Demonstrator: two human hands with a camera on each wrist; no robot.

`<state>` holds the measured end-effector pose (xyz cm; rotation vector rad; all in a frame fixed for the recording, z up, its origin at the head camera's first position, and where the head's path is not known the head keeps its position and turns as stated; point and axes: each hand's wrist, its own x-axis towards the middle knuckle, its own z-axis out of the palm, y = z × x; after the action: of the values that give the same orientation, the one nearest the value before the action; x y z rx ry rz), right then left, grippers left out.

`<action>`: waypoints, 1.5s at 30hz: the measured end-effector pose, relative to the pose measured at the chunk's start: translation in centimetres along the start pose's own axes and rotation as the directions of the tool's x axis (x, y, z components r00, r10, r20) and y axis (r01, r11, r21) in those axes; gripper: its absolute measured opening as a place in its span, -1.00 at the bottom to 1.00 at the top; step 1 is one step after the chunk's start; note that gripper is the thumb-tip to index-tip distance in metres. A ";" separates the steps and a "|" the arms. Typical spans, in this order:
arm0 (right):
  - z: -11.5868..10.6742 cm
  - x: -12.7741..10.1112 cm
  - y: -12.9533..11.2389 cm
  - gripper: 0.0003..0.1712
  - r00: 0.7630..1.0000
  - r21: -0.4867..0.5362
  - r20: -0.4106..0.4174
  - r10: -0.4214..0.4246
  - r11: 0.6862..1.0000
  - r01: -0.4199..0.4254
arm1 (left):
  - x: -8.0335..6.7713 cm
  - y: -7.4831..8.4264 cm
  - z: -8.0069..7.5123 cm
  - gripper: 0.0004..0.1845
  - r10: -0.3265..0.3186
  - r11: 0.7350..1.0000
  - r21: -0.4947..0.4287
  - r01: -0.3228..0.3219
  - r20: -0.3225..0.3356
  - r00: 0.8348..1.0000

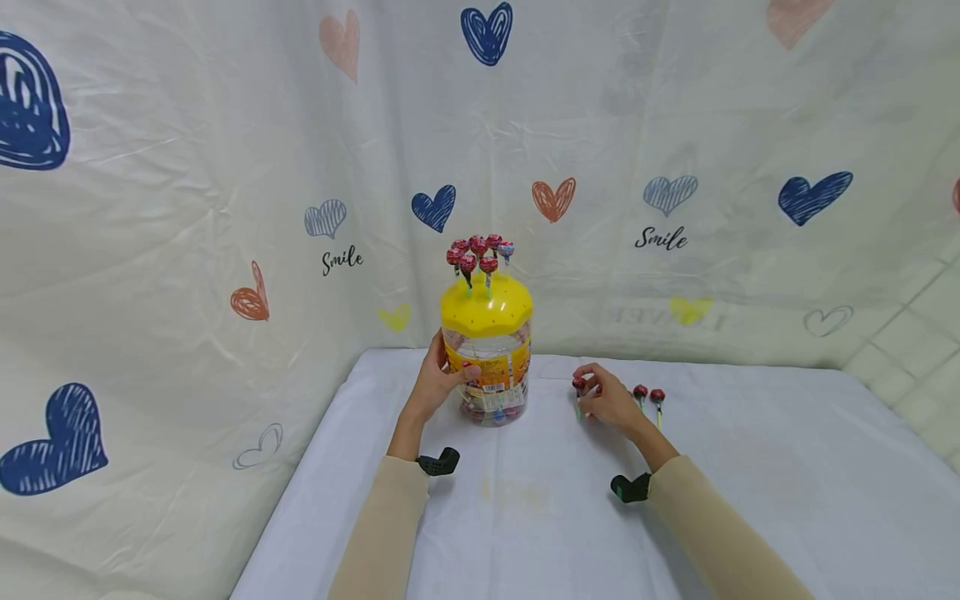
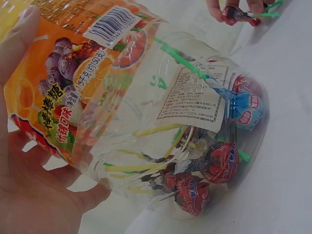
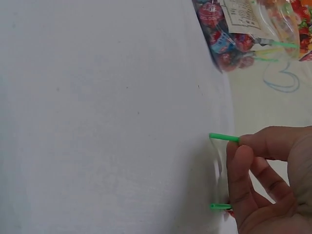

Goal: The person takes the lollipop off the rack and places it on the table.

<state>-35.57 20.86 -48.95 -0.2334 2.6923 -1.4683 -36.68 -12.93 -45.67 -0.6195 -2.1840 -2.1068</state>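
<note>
Sleeves and wrist mounts sit closest, and beyond them both hands are busy on the white tablecloth [image 1: 750, 433]. Left hand [image 1: 437, 385] wraps the clear plastic jar [image 1: 489, 367] at its labelled belly, thumb across the front, fingers curled behind, steadying it upright. That jar looks light and thin-walled, smooth enough to slip, so a grip around the label band beneath the yellow lid [image 1: 486, 304] seems the safest hold. Above that grip, a cluster of red-wrapped lollipops [image 1: 477, 251] stands poked into the lid's holes; below it, more wrapped ones lie loose in the jar's bottom.

Right hand [image 1: 607, 402] is curled down on the cloth, fingertips pinching a lollipop [image 1: 579, 386] by its green stick [image 3: 224, 138]. Light little thing: stiff thin stick, hard head in crinkly wrapper, best taken by the stick, near the head for control. Just beyond the knuckles, two more lollipops [image 1: 648, 396] lie flat on the cloth, close together.
</note>
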 end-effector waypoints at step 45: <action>-0.7 -0.2 -1.3 -0.38 0.996 -0.235 0.001 0.094 0.968 -0.091 | 0.1 -0.1 0.0 -0.09 0.021 1.000 -0.006 -0.021 0.010 1.000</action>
<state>-35.33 20.80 -47.51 -0.1257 2.8222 -1.1191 -36.82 -12.92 -45.76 -0.6524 -2.1667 -2.1056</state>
